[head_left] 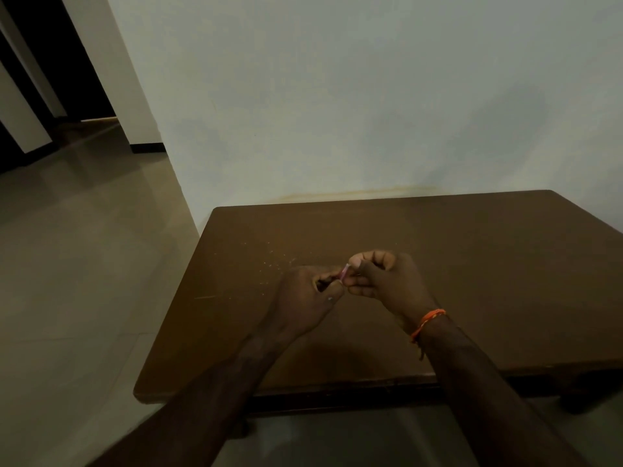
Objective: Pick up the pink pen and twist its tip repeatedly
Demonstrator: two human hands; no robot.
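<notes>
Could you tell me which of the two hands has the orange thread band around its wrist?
It is the right hand: the orange band circles its wrist, while the left hand has a bare wrist. Both hands pinch a small pink thing above the brown table.

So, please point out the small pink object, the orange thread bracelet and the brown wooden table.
small pink object (344, 274), head view, its visible middle.
orange thread bracelet (427, 321), head view, band.
brown wooden table (488, 264), head view, bare top.

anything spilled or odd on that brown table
Yes: pale crumbs or shavings lie scattered on the brown table, just beyond the left hand. Both it and the right hand pinch a small pink object.
</notes>
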